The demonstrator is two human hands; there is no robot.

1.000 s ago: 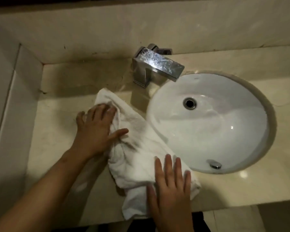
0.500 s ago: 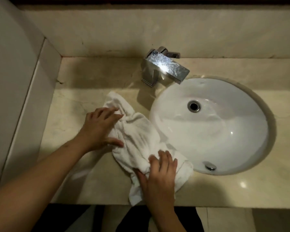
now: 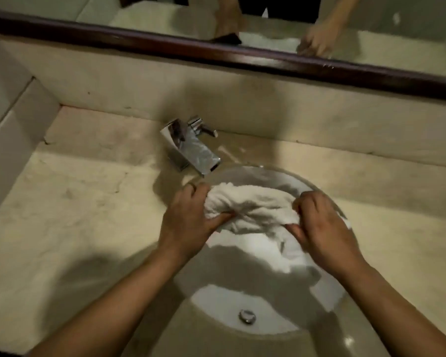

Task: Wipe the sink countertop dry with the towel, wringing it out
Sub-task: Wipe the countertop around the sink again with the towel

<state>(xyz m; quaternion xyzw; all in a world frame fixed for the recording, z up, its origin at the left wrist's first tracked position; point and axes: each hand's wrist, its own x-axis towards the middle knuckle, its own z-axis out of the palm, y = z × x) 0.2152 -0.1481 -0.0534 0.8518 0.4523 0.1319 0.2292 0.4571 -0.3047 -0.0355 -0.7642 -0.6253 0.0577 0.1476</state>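
We've got both hands on the white towel [image 3: 247,207], held bunched over the sink basin [image 3: 216,300], just in front of the chrome faucet [image 3: 191,148]. Our left hand [image 3: 188,222] grips the towel's left end: fingers curled over the far side, thumb hooked underneath at the front, a ring on one finger. Left forearm comes in from the lower left at a diagonal, wrist roughly straight. Our right hand [image 3: 319,228] clamps the right end w/ fingers folded tight over the top, knuckles up, thumb tucked below against the cloth. Right forearm enters from the lower right, so the two arms form a V w/ the towel strung btwn the fists. The middle of the towel is gathered into a thick roll; a loose tail hangs down under the right hand into the basin. Whether it touches the porcelain, we can't tell. The overflow fitting [image 3: 246,316] sits at the near side of the basin. The beige countertop [image 3: 75,202] spreads to the left. A dark-framed mirror [image 3: 242,57] above the backsplash reflects both hands.
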